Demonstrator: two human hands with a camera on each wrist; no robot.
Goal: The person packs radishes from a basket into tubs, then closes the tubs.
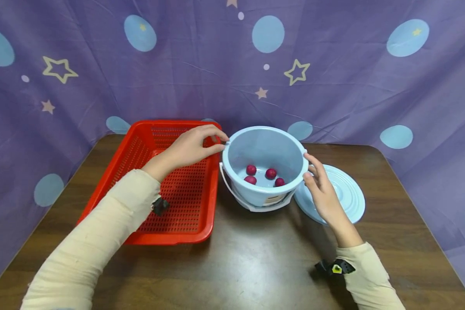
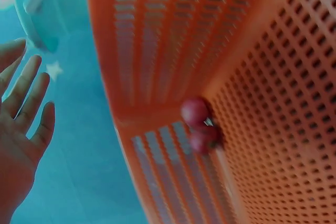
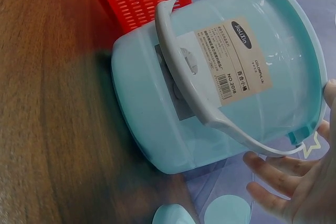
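A light blue bucket [image 1: 264, 191] stands upright in the middle of the table, its white handle [image 1: 252, 207] hanging at the front. Several small round red radishes [image 1: 271, 173] lie on its bottom. At the bucket's left rim, my left hand [image 1: 191, 146] has its thumb and fingertips close to the edge, fingers loosely extended. The right hand [image 1: 322, 189] is at the opposite side, thumb and fingertips against the outside of the rim, other fingers spread in the right wrist view. Two more radishes [image 2: 195, 113] sit in a corner of the red basket [image 2: 152, 111].
The red slotted basket [image 1: 207, 215] sits directly left of the bucket, under my left forearm. A light blue round lid [image 1: 350, 193] lies flat to the right, partly behind my right hand. A purple patterned cloth [image 1: 201, 64] hangs along the table's back edge.
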